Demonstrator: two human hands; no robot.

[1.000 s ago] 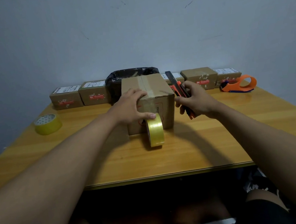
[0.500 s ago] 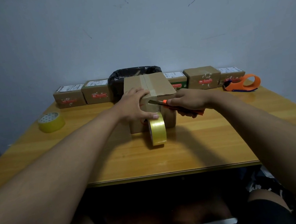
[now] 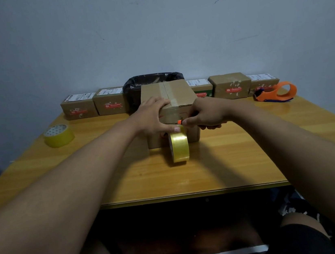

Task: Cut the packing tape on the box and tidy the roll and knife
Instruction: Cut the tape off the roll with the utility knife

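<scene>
A brown cardboard box [image 3: 179, 92] stands mid-table with clear tape along its top seam and down its near face. A yellowish tape roll [image 3: 179, 147] stands on edge against the box front, still joined to the box by its strip. My left hand [image 3: 152, 116] lies over the box's near left corner, its thumb pressing the tape just above the roll. My right hand [image 3: 205, 113] grips the utility knife [image 3: 179, 122]; only its orange tip shows, right at the tape on the box front. The blade itself is hidden.
A row of small labelled cartons [image 3: 78, 106] lines the table's back edge, with a black-lined bin [image 3: 153, 81] behind the box. A second yellow tape roll [image 3: 58, 135] lies at the left. An orange tape dispenser [image 3: 276, 91] sits at the back right.
My right hand swung the knife from upright beside the box down to the box front, and now its tip is lower, at the tape above the roll. My left hand stayed put.
</scene>
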